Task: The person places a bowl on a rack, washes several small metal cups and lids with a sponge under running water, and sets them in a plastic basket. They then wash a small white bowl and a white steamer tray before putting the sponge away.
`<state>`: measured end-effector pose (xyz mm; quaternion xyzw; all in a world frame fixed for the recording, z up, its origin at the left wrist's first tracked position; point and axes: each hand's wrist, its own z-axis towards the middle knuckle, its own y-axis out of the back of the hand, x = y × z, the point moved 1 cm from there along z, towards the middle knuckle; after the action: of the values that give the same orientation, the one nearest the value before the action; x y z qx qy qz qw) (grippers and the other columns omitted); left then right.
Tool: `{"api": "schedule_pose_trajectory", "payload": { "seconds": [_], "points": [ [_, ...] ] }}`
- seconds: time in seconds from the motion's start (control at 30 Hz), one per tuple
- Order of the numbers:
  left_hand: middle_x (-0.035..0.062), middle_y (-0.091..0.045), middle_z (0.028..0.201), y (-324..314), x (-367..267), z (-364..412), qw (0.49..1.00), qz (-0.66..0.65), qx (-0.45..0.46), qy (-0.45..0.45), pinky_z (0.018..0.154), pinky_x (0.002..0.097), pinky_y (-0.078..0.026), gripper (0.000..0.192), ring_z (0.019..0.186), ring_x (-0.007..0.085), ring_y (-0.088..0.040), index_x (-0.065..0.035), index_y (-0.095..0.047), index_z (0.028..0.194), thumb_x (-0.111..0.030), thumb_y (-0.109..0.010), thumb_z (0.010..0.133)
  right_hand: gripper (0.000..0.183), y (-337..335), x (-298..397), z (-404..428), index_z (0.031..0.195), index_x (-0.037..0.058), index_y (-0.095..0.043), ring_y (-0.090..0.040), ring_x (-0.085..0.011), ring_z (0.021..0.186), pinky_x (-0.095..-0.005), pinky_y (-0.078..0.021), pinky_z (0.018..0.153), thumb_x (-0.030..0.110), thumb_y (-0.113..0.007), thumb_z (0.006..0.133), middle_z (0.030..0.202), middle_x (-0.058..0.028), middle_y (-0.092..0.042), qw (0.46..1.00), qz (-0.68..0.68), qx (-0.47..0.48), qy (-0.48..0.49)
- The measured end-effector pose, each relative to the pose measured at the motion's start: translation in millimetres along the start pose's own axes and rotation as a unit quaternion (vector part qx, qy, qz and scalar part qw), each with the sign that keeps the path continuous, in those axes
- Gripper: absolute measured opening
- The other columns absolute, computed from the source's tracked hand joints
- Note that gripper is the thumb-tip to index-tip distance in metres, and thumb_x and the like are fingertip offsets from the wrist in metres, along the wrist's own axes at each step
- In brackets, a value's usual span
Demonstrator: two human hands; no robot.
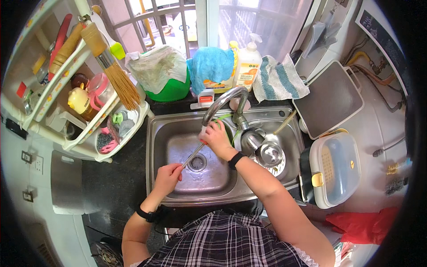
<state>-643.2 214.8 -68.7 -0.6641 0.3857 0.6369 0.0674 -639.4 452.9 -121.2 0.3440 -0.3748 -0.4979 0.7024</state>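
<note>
My left hand grips the near end of a thin metal rod-like utensil, which slants across the left basin of a stainless steel sink, above the drain. At its far end, my right hand closes around it, just under the outlet of the curved chrome faucet. A small red-orange bit shows beneath those fingers; whether it belongs to the utensil is unclear. Behind the right hand stands a green-edged item, partly hidden. Metal cups and a perforated white piece sit in the right basin.
Behind the sink stand a green bin with a bag liner, a blue cloth over a bottle, a pump bottle and a striped cloth. A shelf rack rises left. A dark tray and a lidded box stand right.
</note>
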Motion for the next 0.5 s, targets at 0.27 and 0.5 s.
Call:
{"api": "schedule_pose_trajectory", "payload": {
  "seconds": [0.27,0.5],
  "points": [
    [0.0028,-0.056,0.066,23,-7,-19,0.963,-0.220,0.066,0.139,0.040,0.0180,-0.029,0.021,0.045,0.0045,-0.039,0.0001,-0.057,0.104,-0.014,-0.047,0.091,0.031,-12,-29,-11,0.099,0.0145,-0.061,-0.046,-0.0303,0.102,-0.0369,-0.0400,0.085,0.008,-0.066,0.069,0.105,-0.0118,-0.049,0.955,0.166,-0.063,-0.239],
    [0.0073,-0.059,0.072,11,2,-13,0.943,-0.281,0.041,0.175,0.039,0.0170,-0.026,0.017,0.045,0.0031,-0.036,-0.0038,-0.049,0.104,-0.014,-0.048,0.091,0.045,-9,-1,-23,0.127,0.0095,-0.038,-0.058,-0.0253,0.092,-0.0404,-0.0502,0.082,0.032,-0.049,0.090,0.103,-0.0134,-0.057,0.376,0.793,-0.020,-0.479]
  ]
}}
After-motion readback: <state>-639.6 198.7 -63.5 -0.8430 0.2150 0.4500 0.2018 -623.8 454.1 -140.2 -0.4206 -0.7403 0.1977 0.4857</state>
